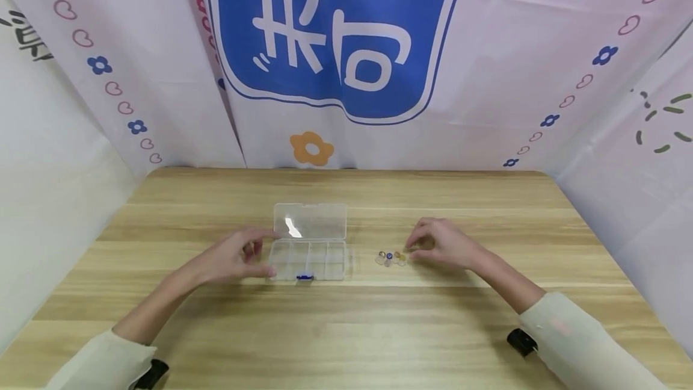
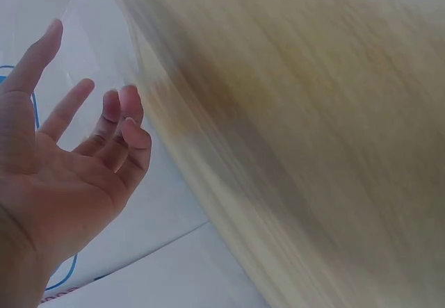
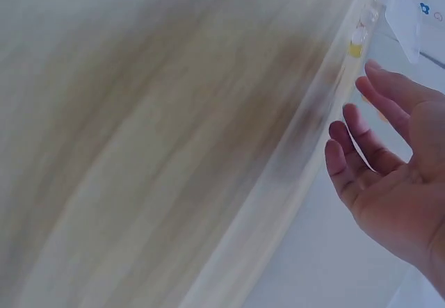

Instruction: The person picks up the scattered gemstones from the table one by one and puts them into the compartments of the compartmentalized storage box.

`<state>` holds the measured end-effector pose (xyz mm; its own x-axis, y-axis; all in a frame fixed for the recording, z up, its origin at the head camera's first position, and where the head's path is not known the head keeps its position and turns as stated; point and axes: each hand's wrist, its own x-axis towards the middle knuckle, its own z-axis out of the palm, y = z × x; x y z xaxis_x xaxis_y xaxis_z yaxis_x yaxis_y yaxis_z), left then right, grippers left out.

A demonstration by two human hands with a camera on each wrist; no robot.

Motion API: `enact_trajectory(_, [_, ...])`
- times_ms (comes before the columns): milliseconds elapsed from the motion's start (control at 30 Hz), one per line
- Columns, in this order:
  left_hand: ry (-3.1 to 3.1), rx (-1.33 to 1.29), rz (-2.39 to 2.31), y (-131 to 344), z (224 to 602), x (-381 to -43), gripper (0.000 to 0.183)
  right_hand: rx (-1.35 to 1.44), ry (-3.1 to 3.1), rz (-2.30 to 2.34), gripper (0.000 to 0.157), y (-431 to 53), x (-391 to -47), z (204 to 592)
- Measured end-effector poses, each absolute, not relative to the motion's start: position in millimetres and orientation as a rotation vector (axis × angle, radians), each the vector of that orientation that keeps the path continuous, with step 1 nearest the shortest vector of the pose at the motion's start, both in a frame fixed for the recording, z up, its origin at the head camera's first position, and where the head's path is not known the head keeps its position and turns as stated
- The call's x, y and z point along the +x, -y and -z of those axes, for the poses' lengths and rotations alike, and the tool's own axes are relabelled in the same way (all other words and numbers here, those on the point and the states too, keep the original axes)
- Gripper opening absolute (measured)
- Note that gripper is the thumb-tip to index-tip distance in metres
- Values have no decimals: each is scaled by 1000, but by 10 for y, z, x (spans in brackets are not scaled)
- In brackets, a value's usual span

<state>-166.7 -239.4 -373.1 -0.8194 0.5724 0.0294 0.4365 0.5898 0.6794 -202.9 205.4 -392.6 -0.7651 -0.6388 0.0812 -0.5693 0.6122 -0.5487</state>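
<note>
A clear plastic organizer box (image 1: 307,260) with small compartments and a blue latch (image 1: 305,277) lies on the table, its transparent lid (image 1: 316,221) tipped back away from the person. At the box's left side is my left hand (image 1: 238,256), thumb tip at the near corner and index finger by the hinge. The left wrist view shows that hand (image 2: 76,162) with its fingers spread and loosely bent. Several small beads or charms (image 1: 389,256), some clear, others blue, amber and yellow, lie right of the box. My right hand (image 1: 446,244) hovers just right of them, fingers relaxed, holding nothing.
The wood-grain table (image 1: 346,336) carries the box and the beads. A white printed cloth (image 1: 487,107) hangs behind the far edge, with more white sheeting at both sides. Each sleeve has a black device (image 1: 522,342) at its cuff.
</note>
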Motion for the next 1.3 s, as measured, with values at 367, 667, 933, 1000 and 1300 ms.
enact_trajectory(367, [-2511, 812, -1170, 2401, 3809, -1703, 69, -997, -2583, 987, 5, -1925, -2071, 3982])
enact_trajectory(667, [-2470, 763, -1228, 2388, 3826, -1698, 70, -988, -2563, 996, 4, -1893, -2091, 3975])
enact_trajectory(933, [-2457, 732, -1240, 2376, 3857, -1721, 68, -993, -2570, 983, 3, -1889, -2101, 3984])
enact_trajectory(1000, [-2459, 726, -1236, 2378, 3864, -1723, 68, -988, -2572, 980, 3, -1891, -2101, 3984])
enact_trajectory(1300, [-2443, 733, -1251, 2383, 3891, -1742, 67, -957, -2572, 967, 3, -1905, -2090, 3961])
